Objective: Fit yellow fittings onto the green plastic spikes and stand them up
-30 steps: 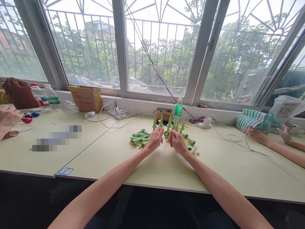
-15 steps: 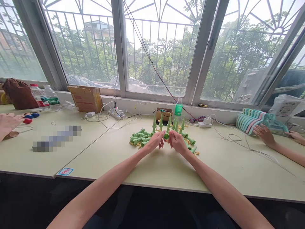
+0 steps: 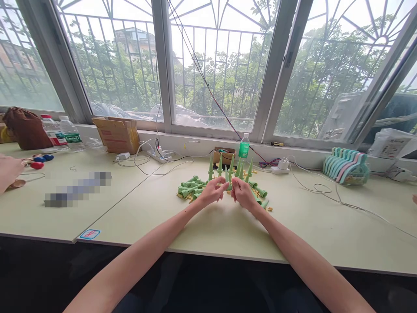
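Note:
My left hand [image 3: 211, 191] and my right hand [image 3: 243, 194] meet over the table [image 3: 228, 230], fingers pinched together on one green plastic cone [image 3: 227, 180] held point-up between them. To the left of my hands lies a heap of green cone parts [image 3: 189, 188] on their sides, mixed with small yellow pieces. Behind my hands several green cones [image 3: 239, 167] stand upright in a row. More green pieces [image 3: 261, 193] lie to the right of my right hand.
A green bottle [image 3: 244, 147], a small brown box [image 3: 224, 155], a power strip [image 3: 158, 155] and cables sit near the window. A cardboard box [image 3: 117, 133] and water bottles [image 3: 61, 132] stand left; stacked pastel hangers [image 3: 346, 165] right. Another person's hand [image 3: 8, 170] shows far left.
The green piece between my hands went from showing its round open end to standing point-up. The person on the right drew both arms out of view, leaving the hangers alone.

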A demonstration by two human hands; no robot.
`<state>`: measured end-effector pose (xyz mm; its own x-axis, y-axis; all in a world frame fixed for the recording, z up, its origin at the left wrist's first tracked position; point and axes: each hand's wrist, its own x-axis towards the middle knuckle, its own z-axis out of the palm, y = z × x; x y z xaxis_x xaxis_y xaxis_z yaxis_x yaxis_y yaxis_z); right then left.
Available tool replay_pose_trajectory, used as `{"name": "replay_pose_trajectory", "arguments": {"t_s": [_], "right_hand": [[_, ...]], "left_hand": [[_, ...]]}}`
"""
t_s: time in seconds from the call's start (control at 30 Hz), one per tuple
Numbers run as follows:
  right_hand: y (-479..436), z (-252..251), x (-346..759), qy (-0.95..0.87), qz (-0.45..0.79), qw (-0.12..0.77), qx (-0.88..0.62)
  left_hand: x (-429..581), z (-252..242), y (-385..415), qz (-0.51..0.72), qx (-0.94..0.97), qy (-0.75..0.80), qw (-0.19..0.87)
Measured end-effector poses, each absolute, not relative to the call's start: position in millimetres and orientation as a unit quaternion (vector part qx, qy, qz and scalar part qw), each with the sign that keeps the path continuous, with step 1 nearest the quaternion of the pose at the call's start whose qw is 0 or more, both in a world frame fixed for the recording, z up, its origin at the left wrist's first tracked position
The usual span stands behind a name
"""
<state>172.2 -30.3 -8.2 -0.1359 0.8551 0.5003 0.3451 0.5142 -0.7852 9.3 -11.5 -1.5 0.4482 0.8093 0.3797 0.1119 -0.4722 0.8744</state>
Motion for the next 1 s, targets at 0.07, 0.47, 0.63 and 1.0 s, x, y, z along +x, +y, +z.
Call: {"name": "replay_pose_trajectory", "arguments": {"t_s": [0.07,0.47,0.63,1.0], "right_hand": [[-31,-7,172,-0.708,0.256,0.506,-0.421],[-31,-7,170,-0.697,0.248,0.496,-0.455],[-31,-6,168,-0.694,0.235,0.504,-0.457],[-33,-1,170,-0.693,0.203,0.520,-0.457]], "left_hand": [[9,-1,-12,0.427,0.748,0.308,0.406],[13,-14,-3,0.478,0.798,0.279,0.239],[14,-13,-4,0.472,0.804,0.293,0.211],[16,-2,-10,0.459,0.687,0.366,0.429]]}}
